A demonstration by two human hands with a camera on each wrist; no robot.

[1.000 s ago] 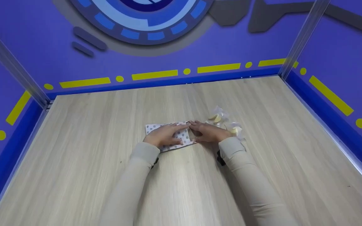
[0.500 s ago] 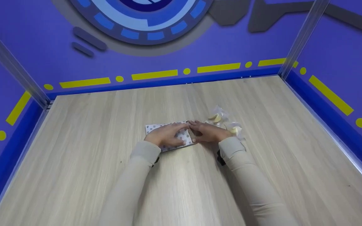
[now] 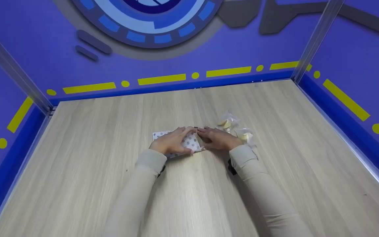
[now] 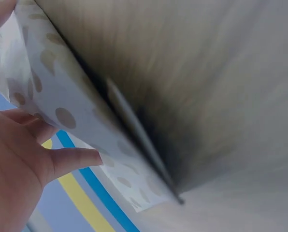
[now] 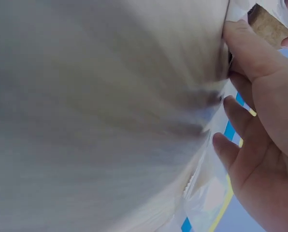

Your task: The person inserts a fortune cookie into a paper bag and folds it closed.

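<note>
White paper with grey dots (image 3: 191, 142), folded into a flat rectangular packet, lies at the middle of the table. My left hand (image 3: 171, 142) arches over it, fingers at the far edge and thumb at the near edge. In the left wrist view, the dotted paper (image 4: 62, 116) has a thin edge standing apart from its underside. My right hand (image 3: 218, 138) holds the packet's right end, its thumb at the near corner. A brown surface (image 5: 269, 26) shows through a gap at that end in the right wrist view; I cannot tell what it is.
Clear plastic packets with pale yellow pieces lie just beyond my right wrist, one farther back (image 3: 226, 124) and one nearer (image 3: 246, 135). The wooden table (image 3: 87, 158) is bounded by a purple-blue back wall (image 3: 163, 69) and side walls.
My left hand has shifted slightly on the paper: its fingers have risen and arched more, and its thumb has moved to the near edge. The right hand stays nearly still.
</note>
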